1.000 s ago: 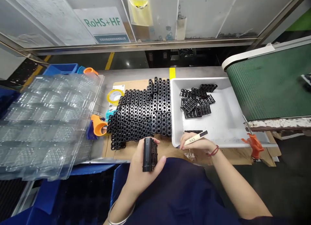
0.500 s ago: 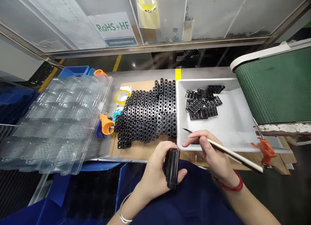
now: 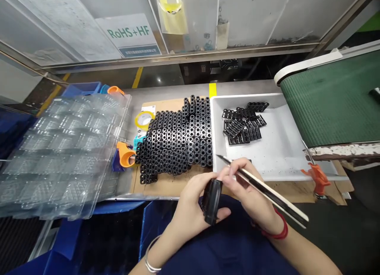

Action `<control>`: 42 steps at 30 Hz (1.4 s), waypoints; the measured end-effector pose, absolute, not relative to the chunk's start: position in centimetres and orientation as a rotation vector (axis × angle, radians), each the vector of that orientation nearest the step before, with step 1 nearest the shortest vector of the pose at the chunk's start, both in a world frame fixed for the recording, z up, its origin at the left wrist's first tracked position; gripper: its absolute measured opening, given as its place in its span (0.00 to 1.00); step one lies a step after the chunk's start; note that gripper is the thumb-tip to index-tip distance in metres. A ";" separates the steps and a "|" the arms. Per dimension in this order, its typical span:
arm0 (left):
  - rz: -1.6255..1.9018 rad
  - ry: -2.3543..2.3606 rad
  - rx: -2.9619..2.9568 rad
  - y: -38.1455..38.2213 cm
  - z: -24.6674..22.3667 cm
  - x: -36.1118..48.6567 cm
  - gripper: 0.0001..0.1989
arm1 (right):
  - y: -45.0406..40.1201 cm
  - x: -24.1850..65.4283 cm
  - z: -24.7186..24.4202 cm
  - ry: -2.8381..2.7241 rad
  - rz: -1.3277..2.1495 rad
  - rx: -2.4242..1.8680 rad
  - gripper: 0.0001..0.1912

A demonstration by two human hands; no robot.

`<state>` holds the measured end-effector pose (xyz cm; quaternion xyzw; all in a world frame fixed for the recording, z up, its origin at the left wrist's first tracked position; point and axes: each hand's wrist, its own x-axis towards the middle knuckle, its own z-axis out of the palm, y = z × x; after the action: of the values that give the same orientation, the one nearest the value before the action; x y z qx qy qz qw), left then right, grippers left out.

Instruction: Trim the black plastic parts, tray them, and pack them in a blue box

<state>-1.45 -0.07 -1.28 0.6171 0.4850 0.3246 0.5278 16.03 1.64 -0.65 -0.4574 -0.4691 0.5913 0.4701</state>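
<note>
My left hand is shut on a stacked block of black plastic parts, held upright just above the table's front edge. My right hand grips a long pointed tool with a pale handle and a dark strip along it. Its thin metal tip sits above the white tray's near corner, close to my left hand. Behind my hands lies a dense heap of black ring-shaped plastic strips. More black strips lie in the tray.
Stacked transparent blister trays fill the left side, with an orange clamp and a tape roll beside them. A green conveyor belt runs along the right, above another orange clamp. The heap rests on brown cardboard.
My right hand has turned the tool to lie lengthwise, tip toward the tray corner, and has come closer to my left hand. The black block has moved right with my left hand.
</note>
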 end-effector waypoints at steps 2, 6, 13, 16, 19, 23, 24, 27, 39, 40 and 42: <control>0.873 1.053 1.137 -0.1 -1.4 -1.5 0.32 | 1.9 16.1 -0.4 -1.070 1.392 -1.070 0.05; 0.920 0.900 0.579 -0.1 -2.2 -1.7 0.41 | 2.1 16.0 0.0 -1.000 1.418 -0.948 0.08; 0.874 0.837 0.337 -0.6 -3.5 -1.0 0.41 | 1.6 15.2 -0.2 -0.874 1.577 -0.826 0.12; 0.832 0.820 0.329 -0.8 -3.3 -0.7 0.38 | 1.7 15.4 -0.4 -0.820 1.593 -0.796 0.14; 0.791 0.745 0.202 -1.2 -3.4 -0.5 0.31 | 1.7 15.7 -0.4 -0.808 1.590 -0.799 0.15; 0.756 0.695 0.065 -1.9 -3.9 -0.2 0.30 | 1.8 15.8 -0.5 -0.879 1.374 -0.893 0.04; 0.762 0.701 0.064 -2.0 -3.9 -0.1 0.32 | 1.9 15.8 -0.5 -0.878 1.315 -0.896 0.09; 0.809 0.686 0.061 -2.3 -3.8 0.4 0.35 | 1.8 15.8 -0.4 -0.876 1.207 -0.867 0.20; 0.807 0.082 -0.403 -2.6 -2.4 1.4 0.22 | -0.2 14.4 -0.7 -0.958 1.262 -0.743 0.08; 0.791 0.071 -0.426 -2.6 -2.3 1.4 0.22 | -0.3 14.2 -0.7 -0.945 1.261 -0.730 0.08; 0.770 0.080 -0.448 -2.5 -2.1 1.5 0.23 | -0.4 14.0 -0.6 -0.938 1.245 -0.717 0.08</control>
<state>1.51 -2.50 -2.12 -0.2164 0.0387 0.3723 0.9017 14.00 -0.39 -0.56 -0.3159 -0.4137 0.5488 0.6541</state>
